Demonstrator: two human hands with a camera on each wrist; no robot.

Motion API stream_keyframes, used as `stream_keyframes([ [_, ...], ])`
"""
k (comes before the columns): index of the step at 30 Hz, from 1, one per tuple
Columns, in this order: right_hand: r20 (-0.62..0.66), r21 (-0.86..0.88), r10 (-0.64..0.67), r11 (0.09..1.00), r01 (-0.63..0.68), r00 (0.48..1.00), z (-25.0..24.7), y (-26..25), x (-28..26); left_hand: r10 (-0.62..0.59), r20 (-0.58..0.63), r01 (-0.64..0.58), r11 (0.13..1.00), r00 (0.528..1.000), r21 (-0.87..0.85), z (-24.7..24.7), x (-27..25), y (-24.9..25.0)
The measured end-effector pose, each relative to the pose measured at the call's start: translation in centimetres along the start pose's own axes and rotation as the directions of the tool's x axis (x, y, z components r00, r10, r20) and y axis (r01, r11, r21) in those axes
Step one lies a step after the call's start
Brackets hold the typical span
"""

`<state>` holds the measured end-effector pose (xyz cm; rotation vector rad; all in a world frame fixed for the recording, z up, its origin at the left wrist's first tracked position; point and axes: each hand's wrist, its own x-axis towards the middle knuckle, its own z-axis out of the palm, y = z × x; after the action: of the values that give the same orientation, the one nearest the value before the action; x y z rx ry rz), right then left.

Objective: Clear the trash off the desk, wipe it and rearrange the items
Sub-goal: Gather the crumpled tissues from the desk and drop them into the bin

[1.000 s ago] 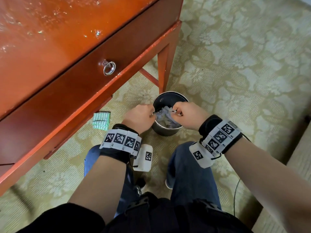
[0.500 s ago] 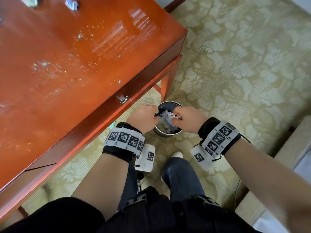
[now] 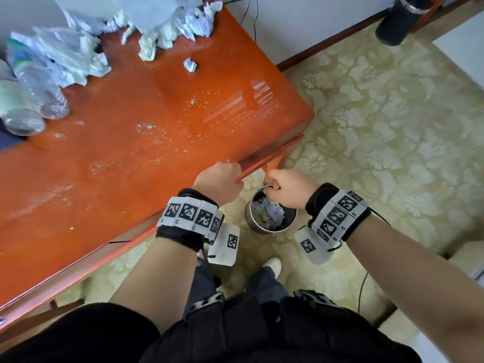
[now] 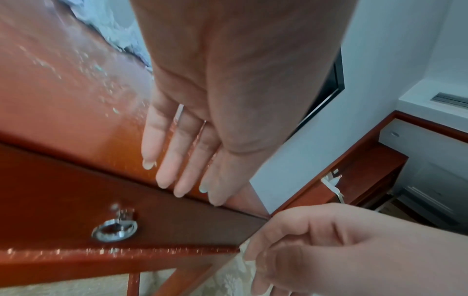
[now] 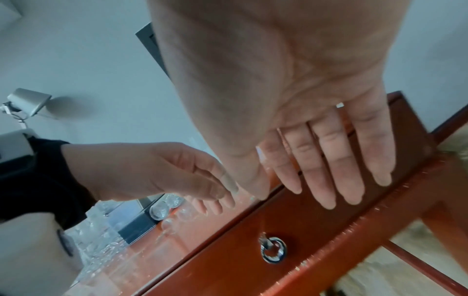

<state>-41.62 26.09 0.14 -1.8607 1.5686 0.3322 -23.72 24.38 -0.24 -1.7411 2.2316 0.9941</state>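
Observation:
The red-orange desk (image 3: 131,153) carries crumpled paper (image 3: 183,22), a small paper ball (image 3: 190,64) and clear plastic bottles (image 3: 39,82) along its far side. A metal bin (image 3: 248,218) stands on the carpet by the desk's right leg, with crumpled paper (image 3: 269,213) inside it. My left hand (image 3: 220,182) hangs at the desk's front edge; in the left wrist view its fingers (image 4: 182,170) are straight and hold nothing. My right hand (image 3: 288,189) hovers above the bin's far rim. The right wrist view shows that hand (image 5: 329,170) with extended, empty fingers.
Wet streaks and droplets cover the desk top. A drawer with a metal ring pull (image 4: 115,230) sits under the front edge. A dark cylinder (image 3: 398,19) stands by the far wall. A black cable (image 3: 364,284) runs over the carpet at right.
Both hands let go of the paper in the bin and rose to desk-edge height. The head view tilted up, so the desk top and its trash came into sight.

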Motion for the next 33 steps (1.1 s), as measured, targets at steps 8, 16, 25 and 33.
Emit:
stream_keyframes([
  [8,-0.018,-0.096,-0.126,0.988,0.124,0.992,-3.9,-7.8,3.0,-0.096,-0.063,0.088,0.988,0.993,-0.126,-6.1,-3.2,-4.7],
  [16,0.021,-0.196,-0.208,0.958,0.208,0.978,-5.8,-16.6,6.8,-0.211,-0.119,0.193,0.97,0.97,-0.147,-11.0,-5.2,-12.4],
  [25,0.008,-0.22,-0.192,0.957,0.189,0.981,-7.0,-23.1,10.9,-0.226,-0.147,0.213,0.972,0.963,-0.099,-16.1,-6.2,-19.7],
  [33,0.023,-0.222,-0.163,0.961,0.164,0.986,-8.4,-23.8,13.7,-0.217,-0.114,0.214,0.976,0.969,-0.044,-17.5,-4.2,-21.3],
])
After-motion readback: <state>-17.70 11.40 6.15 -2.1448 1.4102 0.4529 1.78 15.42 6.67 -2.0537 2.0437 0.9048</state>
